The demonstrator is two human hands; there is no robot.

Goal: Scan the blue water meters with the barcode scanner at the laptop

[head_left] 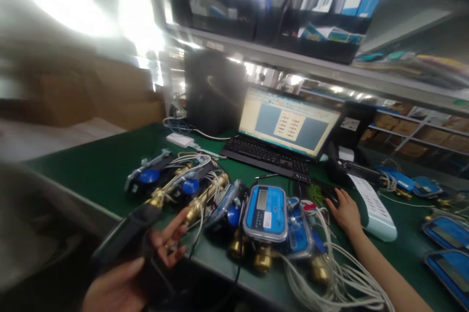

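My left hand [117, 280] is at the lower left, its fingers wrapped round a dark handheld device [126, 234]. Blur hides the device's details, and its far end reaches toward the brass fittings of the meters. My right hand [346, 210] lies over a black computer mouse [332, 198] beside the laptop. Between the hands, a blue water meter [266, 211] with a small display faces up at the bench's front edge. Several more meters with brass pipe fittings [198, 207], blue caps and white cables are crowded to its left. Another blue meter [298, 234] leans at its right.
An open laptop [289, 121] shows a page of label-like blocks. A white-and-black device [372, 209] stands right of the mouse. Coiled white cables [340, 273] spill over the front edge. More meters [447, 234] lie far right. A shelf [264, 45] with folders crosses above the green bench [84, 165].
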